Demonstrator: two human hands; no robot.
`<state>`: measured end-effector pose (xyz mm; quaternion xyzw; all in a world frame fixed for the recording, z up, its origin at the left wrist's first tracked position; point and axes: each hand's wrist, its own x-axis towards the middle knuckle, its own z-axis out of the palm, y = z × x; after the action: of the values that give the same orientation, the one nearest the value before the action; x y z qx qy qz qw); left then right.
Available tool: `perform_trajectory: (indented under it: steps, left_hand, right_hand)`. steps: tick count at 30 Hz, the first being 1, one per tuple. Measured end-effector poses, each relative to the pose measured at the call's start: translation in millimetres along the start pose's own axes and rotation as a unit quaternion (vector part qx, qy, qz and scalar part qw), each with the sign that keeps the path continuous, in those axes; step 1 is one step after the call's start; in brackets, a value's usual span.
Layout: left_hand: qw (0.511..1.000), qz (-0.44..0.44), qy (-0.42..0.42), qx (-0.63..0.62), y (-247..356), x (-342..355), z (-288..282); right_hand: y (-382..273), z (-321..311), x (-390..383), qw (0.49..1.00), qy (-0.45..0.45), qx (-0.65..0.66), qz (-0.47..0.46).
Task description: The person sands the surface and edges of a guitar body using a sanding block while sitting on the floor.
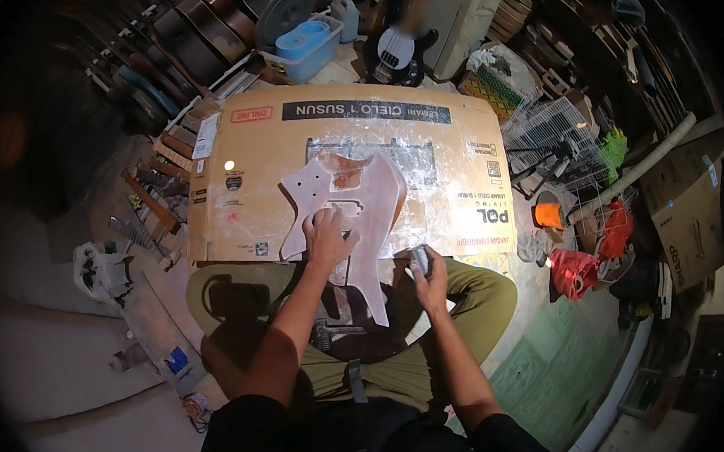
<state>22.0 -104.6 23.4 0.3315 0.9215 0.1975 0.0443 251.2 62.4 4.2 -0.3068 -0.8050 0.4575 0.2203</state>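
A pale, sanded electric guitar body lies on a large printed cardboard sheet, its long horn overhanging the near edge. It has cut cavities, small holes and a brownish patch near the top. My left hand rests on its middle beside the cavities, fingers bent and thumb apart. My right hand grips a small grey block, perhaps with sandpaper, just right of the body at the cardboard's near edge.
Guitar bodies line the back left. A plastic tub and black guitar stand behind the cardboard. Wood offcuts lie left; a wire rack, red bags and folded cardboard crowd the right.
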Motion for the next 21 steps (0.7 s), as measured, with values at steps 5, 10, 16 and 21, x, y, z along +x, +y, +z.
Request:
perform_trajectory:
  steps: [5,10,16,21]
  left_hand:
    - [0.996,-0.088,-0.033,-0.007,16.4,26.2,6.5]
    - [0.998,-0.055,0.042,0.006,17.0,23.8,18.5]
    - [0.996,-0.060,-0.029,0.057,20.7,34.2,10.3]
    - [0.997,-0.002,-0.046,0.064,22.6,37.7,10.6]
  right_hand:
    - [-33.7,24.6,2.6,0.999,-0.025,-0.034,0.004]
    - [-53.7,45.2,-4.9,0.999,-0.019,-0.032,0.005]
    - [-62.2,62.3,-34.5,0.995,-0.049,-0.085,-0.035]
    - [-37.1,78.7,45.6,0.987,0.049,-0.142,-0.048]
